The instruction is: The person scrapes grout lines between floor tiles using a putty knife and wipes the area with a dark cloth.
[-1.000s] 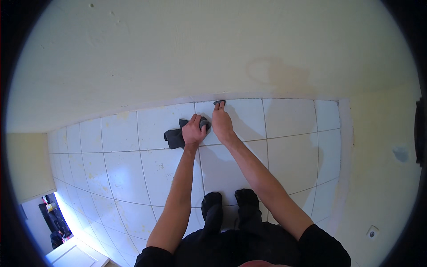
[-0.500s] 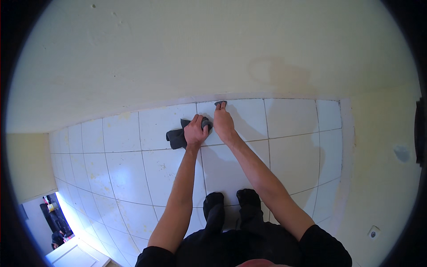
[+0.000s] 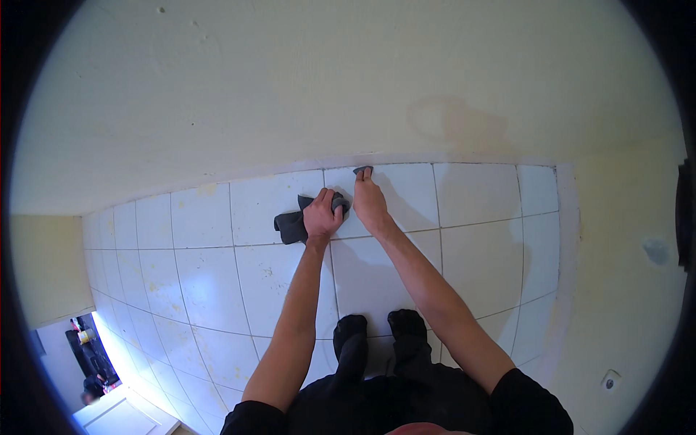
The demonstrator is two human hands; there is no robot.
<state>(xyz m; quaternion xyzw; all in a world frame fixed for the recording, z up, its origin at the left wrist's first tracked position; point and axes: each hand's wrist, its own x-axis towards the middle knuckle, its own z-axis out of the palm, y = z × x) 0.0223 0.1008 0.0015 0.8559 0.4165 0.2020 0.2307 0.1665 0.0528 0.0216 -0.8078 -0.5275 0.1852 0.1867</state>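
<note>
head view: one left hand (image 3: 321, 215) gripping one crumpled dark grey cloth (image 3: 292, 225) against white square wall tiles (image 3: 471, 196); one right hand (image 3: 370, 203) pinching one small dark tool (image 3: 362, 171) at the top tile edge; two black shoes (image 3: 378, 341) below.

No packages, labels, signs or screens visible anywhere, near or far, left or right.
</note>
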